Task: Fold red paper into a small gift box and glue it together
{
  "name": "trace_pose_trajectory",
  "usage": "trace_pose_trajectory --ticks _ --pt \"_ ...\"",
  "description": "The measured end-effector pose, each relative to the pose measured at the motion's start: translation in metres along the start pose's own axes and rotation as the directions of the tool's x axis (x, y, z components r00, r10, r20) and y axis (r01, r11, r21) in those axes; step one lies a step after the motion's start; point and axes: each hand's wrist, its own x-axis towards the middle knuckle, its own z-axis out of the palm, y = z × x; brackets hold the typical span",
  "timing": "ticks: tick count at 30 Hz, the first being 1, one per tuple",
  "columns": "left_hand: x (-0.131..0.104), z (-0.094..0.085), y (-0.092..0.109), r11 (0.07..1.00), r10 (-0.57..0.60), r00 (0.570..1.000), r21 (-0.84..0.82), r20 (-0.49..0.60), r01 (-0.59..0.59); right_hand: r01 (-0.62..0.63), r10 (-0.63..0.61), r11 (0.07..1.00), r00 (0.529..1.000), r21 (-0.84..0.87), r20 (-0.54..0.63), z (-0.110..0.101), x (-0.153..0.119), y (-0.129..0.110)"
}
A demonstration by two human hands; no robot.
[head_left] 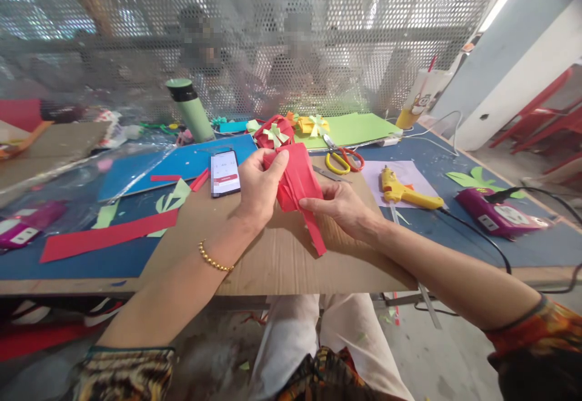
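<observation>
A folded red paper piece, shaped like a small box or bag, is held up over the brown cardboard sheet. My left hand grips its left side, thumb on top and the other fingers behind it. My right hand pinches the lower right part, where a narrow red paper strip hangs down toward the cardboard. The far ends of my right fingers are hidden behind the paper. Just behind the piece lie a red paper item with a pale green bow and a yellow one.
Scissors and a yellow hot glue gun lie to the right, near a purple power strip. A phone, a red paper strip and a green bottle are on the left. Perforated metal closes the back.
</observation>
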Motion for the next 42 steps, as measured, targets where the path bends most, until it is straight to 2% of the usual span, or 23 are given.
trace_pose_trajectory --ticks 4,8,10,12,13,14,15,17,18,19,20,22,24,27,28,30,32,33,35,36,37,39,42 --pt "0.005 -0.005 0.005 0.978 -0.156 0.975 -0.112 0.159 0.175 0.012 -0.012 1.000 1.000 -0.005 0.020 -0.003 0.000 -0.002" --pt "0.021 -0.017 0.015 0.979 -0.188 0.924 -0.007 0.332 0.202 -0.019 0.027 0.993 0.997 -0.115 0.071 -0.013 0.000 -0.006" --pt "0.028 -0.024 0.021 0.987 -0.150 0.916 0.117 0.372 0.114 -0.021 0.047 0.980 0.991 -0.200 0.123 -0.018 0.000 -0.009" --pt "0.031 -0.030 0.028 0.956 0.015 0.908 0.261 0.418 -0.136 0.011 0.044 0.947 0.985 -0.320 0.166 -0.021 0.000 -0.015" --pt "0.031 -0.031 0.032 0.897 0.121 0.871 0.324 0.475 -0.301 0.037 0.039 0.923 0.982 -0.384 0.187 -0.022 -0.001 -0.018" --pt "0.028 -0.032 0.036 0.807 0.205 0.803 0.368 0.560 -0.462 0.064 0.036 0.893 0.976 -0.446 0.213 -0.022 -0.002 -0.021" --pt "0.024 -0.032 0.040 0.709 0.236 0.708 0.380 0.665 -0.593 0.089 0.042 0.861 0.969 -0.501 0.244 -0.022 -0.004 -0.025" --pt "0.013 -0.030 0.046 0.582 0.135 0.523 0.360 0.842 -0.730 0.127 0.069 0.783 0.955 -0.609 0.288 -0.019 -0.007 -0.033" --pt "0.008 -0.029 0.048 0.559 0.063 0.457 0.348 0.887 -0.753 0.136 0.085 0.740 0.952 -0.659 0.293 -0.018 -0.009 -0.036" --pt "0.003 -0.028 0.049 0.551 -0.009 0.425 0.359 0.905 -0.753 0.139 0.101 0.699 0.952 -0.702 0.290 -0.016 -0.011 -0.039" --pt "0.000 -0.028 0.049 0.553 -0.082 0.415 0.388 0.906 -0.737 0.142 0.116 0.663 0.950 -0.735 0.289 -0.014 -0.013 -0.041" --pt "-0.002 -0.027 0.047 0.571 -0.237 0.434 0.486 0.869 -0.662 0.150 0.123 0.611 0.952 -0.777 0.280 -0.010 -0.014 -0.041" --pt "0.000 -0.028 0.044 0.618 -0.391 0.437 0.582 0.810 -0.528 0.176 0.093 0.598 0.954 -0.782 0.285 -0.010 -0.013 -0.039" --pt "0.007 -0.029 0.040 0.747 -0.516 0.405 0.628 0.755 -0.219 0.247 -0.015 0.666 0.948 -0.704 0.319 -0.019 -0.010 -0.037" --pt "0.009 -0.029 0.038 0.775 -0.532 0.410 0.622 0.741 -0.117 0.277 -0.059 0.697 0.941 -0.661 0.333 -0.024 -0.008 -0.039" --pt "0.012 -0.029 0.036 0.796 -0.549 0.465 0.604 0.695 0.039 0.329 -0.185 0.739 0.938 -0.587 0.293 -0.038 -0.007 -0.046" --pt "0.013 -0.029 0.033 0.814 -0.535 0.561 0.562 0.631 0.144 0.360 -0.367 0.759 0.925 -0.543 0.101 -0.052 -0.008 -0.055" --pt "0.013 -0.028 0.032 0.833 -0.513 0.612 0.520 0.602 0.188 0.363 -0.442 0.779 0.896 -0.512 -0.036 -0.059 -0.008 -0.058" --pt "0.012 -0.025 0.028 0.883 -0.454 0.691 0.387 0.562 0.266 0.358 -0.472 0.850 0.842 -0.387 -0.259 -0.068 -0.008 -0.061" --pt "0.011 -0.023 0.026 0.898 -0.435 0.714 0.327 0.549 0.295 0.348 -0.440 0.886 0.842 -0.307 -0.313 -0.070 -0.007 -0.060" --pt "0.010 -0.022 0.025 0.908 -0.418 0.735 0.277 0.535 0.314 0.336 -0.400 0.912 0.855 -0.235 -0.330 -0.070 -0.005 -0.057" --pt "0.008 -0.019 0.022 0.920 -0.392 0.758 0.213 0.521 0.329 0.305 -0.335 0.941 0.896 -0.147 -0.290 -0.067 -0.001 -0.050" --pt "0.005 -0.017 0.020 0.929 -0.367 0.764 0.173 0.531 0.327 0.240 -0.253 0.967 0.949 -0.092 -0.190 -0.058 0.005 -0.038"
